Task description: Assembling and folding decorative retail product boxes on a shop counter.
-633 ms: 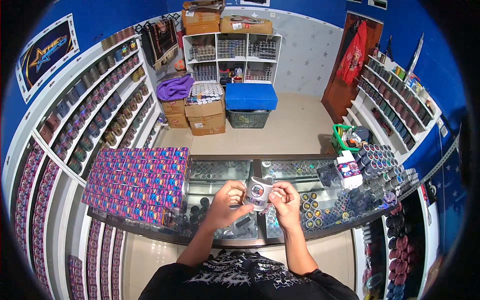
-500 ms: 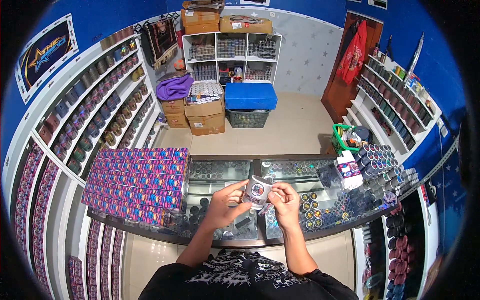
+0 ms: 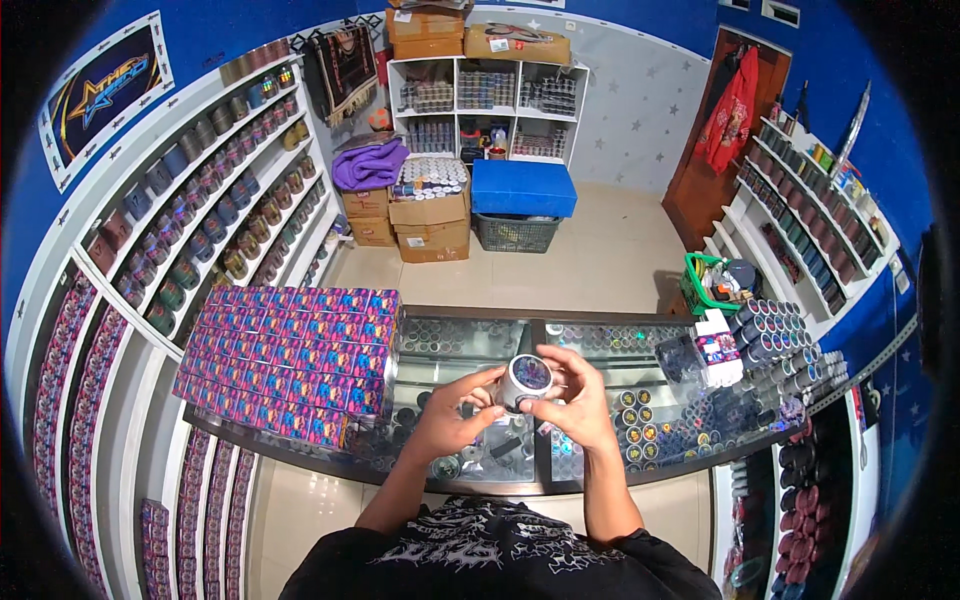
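Observation:
Both my hands hold a small round tin (image 3: 523, 380) with a white side and a dark shiny lid, raised over the glass counter (image 3: 600, 345). My left hand (image 3: 452, 418) grips it from the left and below. My right hand (image 3: 572, 405) wraps it from the right, fingers curled over the top edge. The tin is tilted so that its lid faces up toward me.
A big block of purple-pink patterned boxes (image 3: 290, 360) fills the counter's left part. Stacked round tins (image 3: 775, 335) and a small white box (image 3: 718, 358) stand at the right. Wall shelves of jars line both sides; cardboard boxes (image 3: 430, 220) and a blue crate (image 3: 523, 190) sit on the floor beyond.
The tin has turned slightly in my hands, its lid now facing more upward. Both hands stay in about the same place over the counter.

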The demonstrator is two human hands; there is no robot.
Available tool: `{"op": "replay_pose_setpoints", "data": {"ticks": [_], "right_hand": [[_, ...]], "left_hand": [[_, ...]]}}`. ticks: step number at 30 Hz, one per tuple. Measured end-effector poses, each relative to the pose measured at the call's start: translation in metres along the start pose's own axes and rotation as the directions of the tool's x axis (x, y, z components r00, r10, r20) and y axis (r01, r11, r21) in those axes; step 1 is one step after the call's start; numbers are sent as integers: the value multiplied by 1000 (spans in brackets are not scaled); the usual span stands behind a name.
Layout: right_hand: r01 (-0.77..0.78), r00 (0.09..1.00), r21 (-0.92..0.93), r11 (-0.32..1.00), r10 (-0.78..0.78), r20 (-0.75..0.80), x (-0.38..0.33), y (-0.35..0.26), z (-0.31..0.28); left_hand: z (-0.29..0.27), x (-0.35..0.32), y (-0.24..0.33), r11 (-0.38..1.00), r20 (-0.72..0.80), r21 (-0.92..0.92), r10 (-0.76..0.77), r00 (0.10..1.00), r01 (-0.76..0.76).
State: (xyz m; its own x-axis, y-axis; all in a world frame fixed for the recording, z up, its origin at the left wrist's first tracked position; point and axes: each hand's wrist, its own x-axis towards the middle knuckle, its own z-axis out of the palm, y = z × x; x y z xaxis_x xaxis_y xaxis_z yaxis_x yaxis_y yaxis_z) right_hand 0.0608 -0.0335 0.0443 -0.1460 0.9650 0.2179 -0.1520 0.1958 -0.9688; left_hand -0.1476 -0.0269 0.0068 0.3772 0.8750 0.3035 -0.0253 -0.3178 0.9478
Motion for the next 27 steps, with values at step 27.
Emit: {"op": "replay_pose_setpoints", "data": {"ticks": [27], "right_hand": [[38,964,-80,996,-57,-261,-7,95,42]], "left_hand": [[-34,-14,-93,903,-128,427,3,992,53]]}}
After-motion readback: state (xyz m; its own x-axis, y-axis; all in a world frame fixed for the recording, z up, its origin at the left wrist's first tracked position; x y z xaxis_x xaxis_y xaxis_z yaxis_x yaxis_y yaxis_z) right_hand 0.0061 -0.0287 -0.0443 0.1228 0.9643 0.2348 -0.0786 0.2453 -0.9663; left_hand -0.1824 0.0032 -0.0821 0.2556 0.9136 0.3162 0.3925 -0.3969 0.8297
